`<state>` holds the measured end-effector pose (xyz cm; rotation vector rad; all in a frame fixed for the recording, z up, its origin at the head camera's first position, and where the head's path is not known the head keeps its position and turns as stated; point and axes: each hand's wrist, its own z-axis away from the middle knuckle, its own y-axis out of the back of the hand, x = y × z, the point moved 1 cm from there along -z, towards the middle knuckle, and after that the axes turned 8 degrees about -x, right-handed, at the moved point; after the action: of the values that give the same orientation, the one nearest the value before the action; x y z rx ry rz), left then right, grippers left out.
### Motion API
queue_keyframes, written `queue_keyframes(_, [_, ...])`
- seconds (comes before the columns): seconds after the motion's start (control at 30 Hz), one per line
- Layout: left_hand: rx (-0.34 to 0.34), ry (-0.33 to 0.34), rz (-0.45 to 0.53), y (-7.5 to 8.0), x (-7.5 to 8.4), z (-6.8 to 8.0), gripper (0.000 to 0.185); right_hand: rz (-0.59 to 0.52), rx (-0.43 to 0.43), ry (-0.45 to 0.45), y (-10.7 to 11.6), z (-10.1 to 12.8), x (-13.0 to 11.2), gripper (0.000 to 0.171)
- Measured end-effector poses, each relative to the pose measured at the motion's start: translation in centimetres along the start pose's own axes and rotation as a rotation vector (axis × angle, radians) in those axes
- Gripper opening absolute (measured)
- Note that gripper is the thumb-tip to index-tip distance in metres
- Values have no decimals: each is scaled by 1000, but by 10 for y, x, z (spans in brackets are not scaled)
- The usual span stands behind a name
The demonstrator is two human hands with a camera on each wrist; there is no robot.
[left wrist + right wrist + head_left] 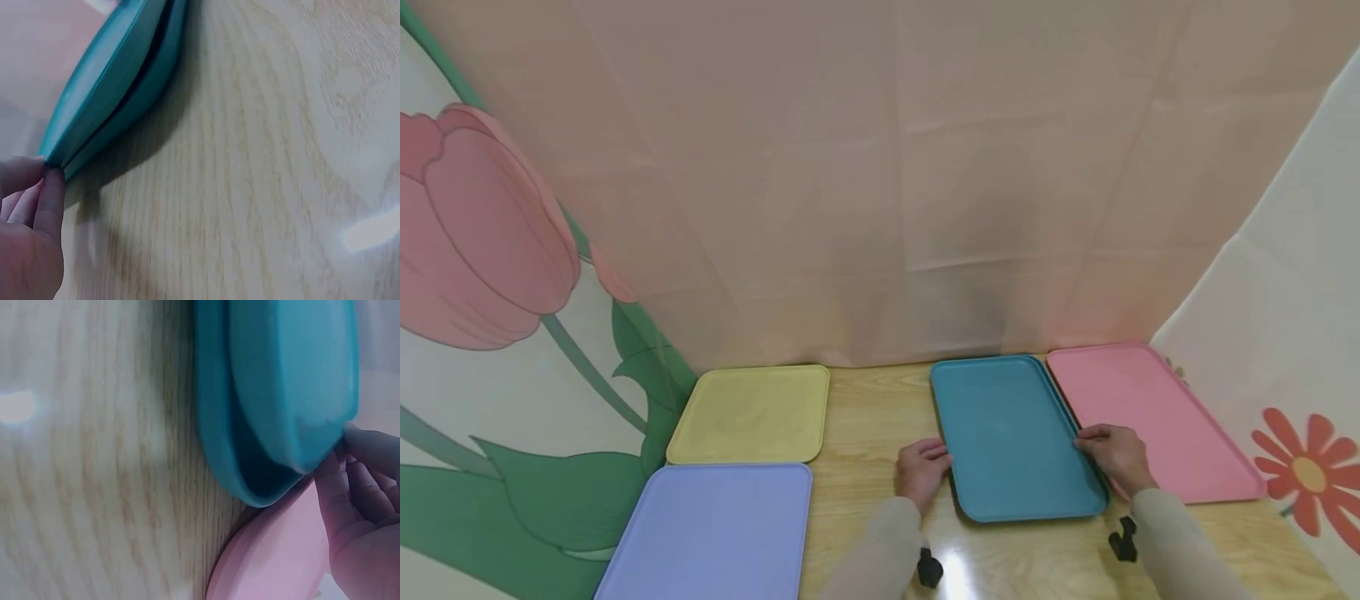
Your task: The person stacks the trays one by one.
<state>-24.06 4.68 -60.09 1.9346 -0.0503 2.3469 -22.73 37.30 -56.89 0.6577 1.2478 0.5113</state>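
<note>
While both hands grip its long edges, a teal tray is held just above a second teal tray of the same kind on the wooden bench. The left hand curls its fingers round the top tray's left rim near the front corner. The right hand pinches the right rim, its fingertips at the edge. Both wrist views show a dark gap between the two trays, the upper one tilted clear of the lower at the near end; whether they touch farther back cannot be told.

A pink tray lies flat just beside the teal pair on the right, its edge running under the right hand. Well apart to the left, a yellow tray sits at the back of the bench, and a lavender tray lies just in front of it, the two nearly touching. Pale pink cloth hangs behind the bench. A tulip-printed sheet closes off the left side, and a sheet with an orange flower the right. Beige sleeves cover both forearms.
</note>
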Motion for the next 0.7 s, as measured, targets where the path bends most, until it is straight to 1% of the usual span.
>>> queue_keyframes(0.07, [1,0,-14,-2,0,-1,26,17,6,3,1,-2,1,21])
queue_keyframes(0.2, [13,-23,-39,-6,1,-1,24,39,27,21,2,-7,1,19])
queue_keyframes(0.23, [16,-19,-40,-7,2,-1,24,41,33,22,2,-8,1,18])
queue_keyframes(0.3, [19,-35,-50,-8,3,-1,24,44,43,23,2,-9,1,17])
queue_keyframes(0.47, [34,-40,-70,-13,2,-4,23,54,71,22,4,-11,0,17])
queue_keyframes(0.53, [40,-29,-75,-15,1,-6,23,57,78,23,4,-11,0,17])
queue_keyframes(0.7, [50,-28,-99,-18,-1,-9,23,53,68,8,5,-12,2,16])
